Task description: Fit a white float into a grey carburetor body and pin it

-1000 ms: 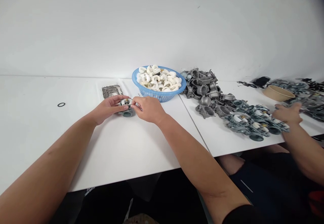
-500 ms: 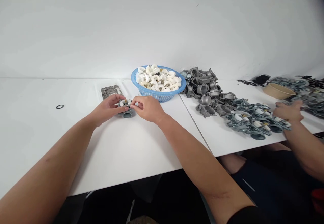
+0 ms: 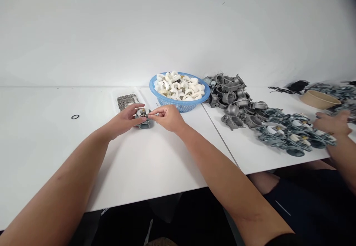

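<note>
My left hand (image 3: pixel 125 120) grips a grey die-cast carburetor body (image 3: pixel 144 125) from the left, with its round bore facing me and a white part at its top. My right hand (image 3: pixel 168 118) comes in from the right. Its thumb and fingertips pinch together at the top of the carburetor, on a small part too tiny to identify. Both hands rest just above the white table (image 3: pixel 155 172), close to the front of a blue basket.
A blue plastic basket (image 3: pixel 179 97) holds many white float-like parts. A heap of bare metal castings (image 3: pixel 230 97) and assembled carburetors (image 3: pixel 294 138) lie to the right. A co-worker's hand (image 3: pixel 332 125) works among them, near a kraft paper bowl (image 3: pixel 319 99). A black O-ring (image 3: pixel 75 117) lies left.
The whole scene sits further right in the view as my head turned. My hands stay together at the carburetor, and the co-worker's hand has shifted among the assembled carburetors.
</note>
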